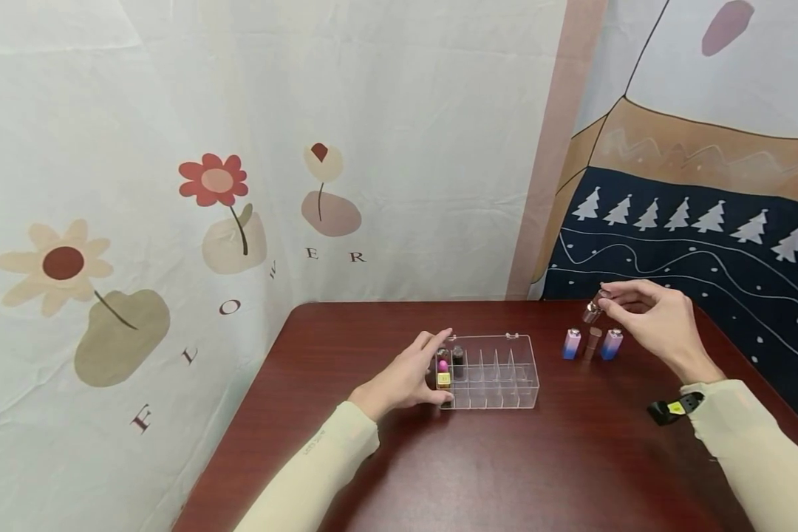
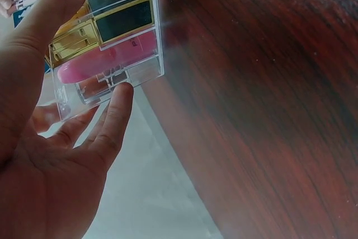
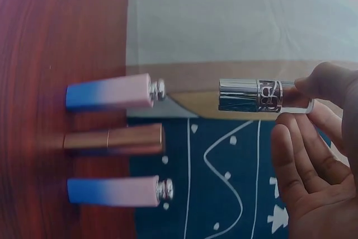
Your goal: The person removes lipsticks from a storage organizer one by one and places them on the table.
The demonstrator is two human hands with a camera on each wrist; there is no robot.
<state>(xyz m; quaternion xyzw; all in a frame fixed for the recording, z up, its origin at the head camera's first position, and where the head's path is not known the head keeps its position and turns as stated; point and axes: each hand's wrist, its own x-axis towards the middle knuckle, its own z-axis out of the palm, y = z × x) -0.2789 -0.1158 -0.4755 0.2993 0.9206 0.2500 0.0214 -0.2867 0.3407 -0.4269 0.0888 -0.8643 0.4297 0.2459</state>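
My left hand (image 1: 402,373) grips the left end of a clear divided organizer box (image 1: 495,372), thumb on the near side and fingers on the far side. In that end of the box stand a pink tube (image 2: 106,60), a black-and-gold lipstick (image 2: 124,18) and a few other tubes. Off to the right, my right hand (image 1: 658,325) pinches a silver lipstick tube (image 3: 249,94) by its clear end, between thumb and fingers. It is held above the table, over two pink-to-blue lipsticks (image 1: 572,344) and a brown lipstick tube (image 1: 592,343) standing between them.
The box sits on a dark red wooden table (image 1: 465,473). Behind the table hangs a pale cloth (image 1: 412,133) with printed flowers, and a dark blue tree-patterned cloth (image 1: 672,251) at the right. A black band (image 1: 668,410) is on the right wrist.
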